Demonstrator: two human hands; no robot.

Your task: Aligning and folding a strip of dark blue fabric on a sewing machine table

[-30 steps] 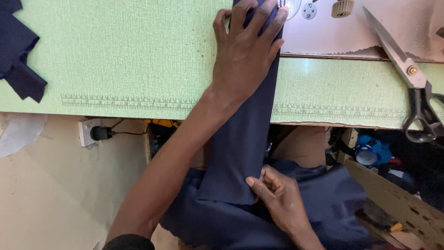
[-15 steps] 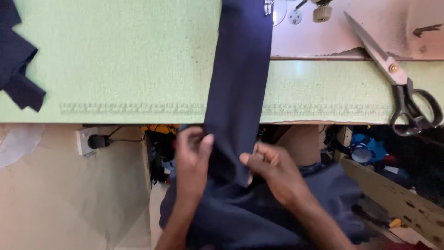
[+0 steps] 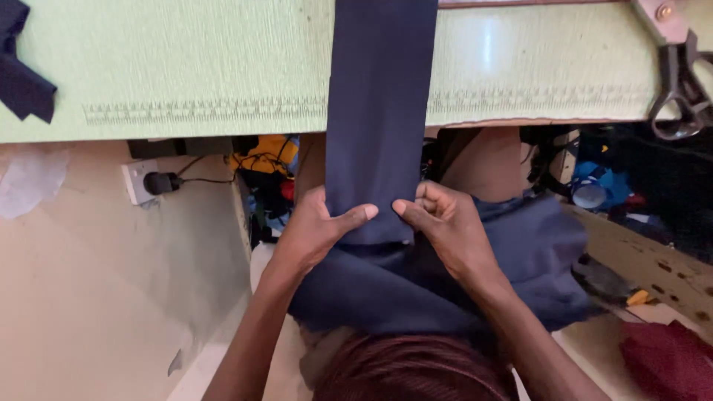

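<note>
A person sits at a light green table (image 3: 186,67) and looks down at both hands. A long strip of dark blue cloth (image 3: 379,111) lies flat across the table and hangs down over the near edge, into the lap.

The left hand (image 3: 316,230) holds the strip at its lower left edge. The thumb lies across the front of the cloth and the fingers are tucked behind it, so the hand is pinching the cloth. The right hand (image 3: 445,226) holds the lower right edge in the same way. Its fingers are curled up and its thumb presses on the front of the cloth. The two thumb tips point at each other and are just beside each other, almost touching.

More of the same dark blue cloth lies bunched up in the lap, under the hands.

Big scissors (image 3: 679,82) with dark handles rest on the table at the far right, well apart from the hands. A small dark blue scrap (image 3: 22,82) lies at the far left of the table. Under the table a black plug (image 3: 160,182) sits in a white wall socket.
</note>
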